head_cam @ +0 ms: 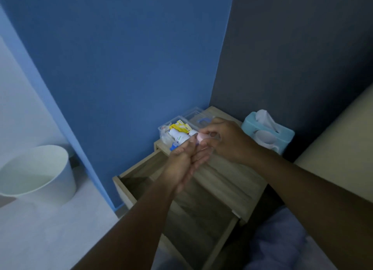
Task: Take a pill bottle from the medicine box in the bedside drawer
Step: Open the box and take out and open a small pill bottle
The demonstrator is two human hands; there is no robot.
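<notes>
Item: pill bottle (201,138), small, pale pink at the end we are seeing. We are finding it out of the medicine box (182,132) already, held between both hands just in front of that box, over the bedside surface (226,181).

Long axis: running roughly left-right, pink end pointing toward the box.

Right hand (228,140): clenching around the bottle from the right and above, fingers curled over it (most of the body is hidden).

Left hand (184,164): lying open, palm up, under and just in front of the bottle, fingertips touching the pink end.

Nearer hand: the right, we are judging, since it is carrying the grip.

Drawer (177,209): standing pulled out, in front of the box.
</notes>
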